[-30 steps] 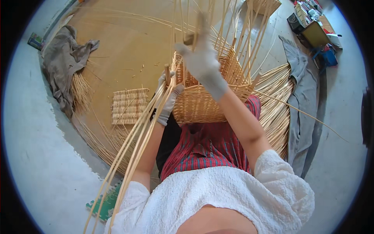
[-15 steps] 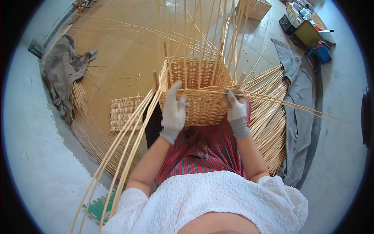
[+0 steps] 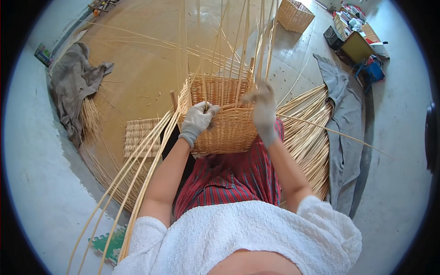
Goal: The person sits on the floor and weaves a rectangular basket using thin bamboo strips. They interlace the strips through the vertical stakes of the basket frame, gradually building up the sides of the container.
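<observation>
A square wicker basket (image 3: 224,135) rests in my lap, its open top facing up and several tall upright rods rising from its walls. My left hand (image 3: 197,121), in a pale work glove, is at the near rim's left part, with thumb and fingers closed at the foot of an upright rod (image 3: 205,89). My right hand (image 3: 264,112), gloved too, is raised at the rim's right corner and smeared by motion; whether it holds a rod does not show. A long thin rod (image 3: 339,131) sticks out to the right from behind it. Several long rods (image 3: 142,172) slant down left from the basket's left corner.
A big bundle of rods (image 3: 309,151) lies right, partly under a grey cloth (image 3: 346,137). At left are another grey cloth (image 3: 75,82), more rods (image 3: 94,117) and a flat woven panel (image 3: 141,137). A finished-looking basket (image 3: 294,17) and a blue container (image 3: 373,71) stand far right.
My left hand has closed at the near rim. The right hand has left the weaving rods at the right corner and risen up and left. The basket has shifted slightly left and nearer.
</observation>
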A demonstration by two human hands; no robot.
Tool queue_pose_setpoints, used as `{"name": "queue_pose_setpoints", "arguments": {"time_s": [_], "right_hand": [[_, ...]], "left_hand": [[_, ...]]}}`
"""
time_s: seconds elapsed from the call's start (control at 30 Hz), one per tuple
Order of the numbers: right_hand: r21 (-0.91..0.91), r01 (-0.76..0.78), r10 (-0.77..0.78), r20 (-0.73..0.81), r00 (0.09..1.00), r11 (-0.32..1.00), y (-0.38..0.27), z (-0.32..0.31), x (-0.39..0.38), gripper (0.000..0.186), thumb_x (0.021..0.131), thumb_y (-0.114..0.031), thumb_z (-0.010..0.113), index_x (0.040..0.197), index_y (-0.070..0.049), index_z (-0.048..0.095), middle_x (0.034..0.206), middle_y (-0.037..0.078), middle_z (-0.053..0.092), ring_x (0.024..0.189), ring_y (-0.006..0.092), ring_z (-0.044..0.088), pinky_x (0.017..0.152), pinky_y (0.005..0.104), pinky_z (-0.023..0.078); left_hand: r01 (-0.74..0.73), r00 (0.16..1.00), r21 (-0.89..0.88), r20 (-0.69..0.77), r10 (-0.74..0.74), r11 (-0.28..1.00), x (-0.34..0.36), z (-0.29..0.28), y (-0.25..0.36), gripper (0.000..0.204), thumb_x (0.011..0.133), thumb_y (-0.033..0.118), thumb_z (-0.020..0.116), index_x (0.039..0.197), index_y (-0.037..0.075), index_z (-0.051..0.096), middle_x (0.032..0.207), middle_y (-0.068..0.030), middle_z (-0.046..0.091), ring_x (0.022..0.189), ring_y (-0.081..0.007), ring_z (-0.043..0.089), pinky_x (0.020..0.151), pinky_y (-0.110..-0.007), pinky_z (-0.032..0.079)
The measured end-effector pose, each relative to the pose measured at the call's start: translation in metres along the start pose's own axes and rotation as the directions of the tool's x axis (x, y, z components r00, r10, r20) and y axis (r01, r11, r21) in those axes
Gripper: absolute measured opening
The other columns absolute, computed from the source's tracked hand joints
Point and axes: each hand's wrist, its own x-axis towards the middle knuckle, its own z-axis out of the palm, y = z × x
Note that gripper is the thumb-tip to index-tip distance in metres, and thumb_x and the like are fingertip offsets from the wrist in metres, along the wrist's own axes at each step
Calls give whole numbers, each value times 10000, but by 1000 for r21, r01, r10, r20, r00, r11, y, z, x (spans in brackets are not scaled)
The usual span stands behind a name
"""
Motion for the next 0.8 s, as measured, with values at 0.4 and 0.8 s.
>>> {"name": "queue_pose_setpoints", "arguments": {"time_s": [0.4, 0.8], "right_hand": [[147, -236, 257, -145, 956, 961, -34, -25, -42, 107, 1055, -153, 564, 1110, -62, 549, 947, 108, 729, 834, 220, 714, 808, 339, 565], [-616, 281, -192, 208, 959, 736, -55, -8, 75, 565, 939, 36, 640, 1469, -60, 471, 1268, 83, 701, 1076, 176, 708, 951, 313, 563]], "left_hand": [[-69, 978, -365, -210, -10, 928, 1, 21, 0, 272, 968, 297, 738, 967, 62, 603, 883, -96, 672, 581, -170, 685, 471, -323, 583], [-103, 994, 217, 53, 93, 971, 9, 82, 29, 268, 1068, 318, 568, 1019, 64, 638, 623, -77, 608, 492, -159, 643, 462, -335, 500]]}}
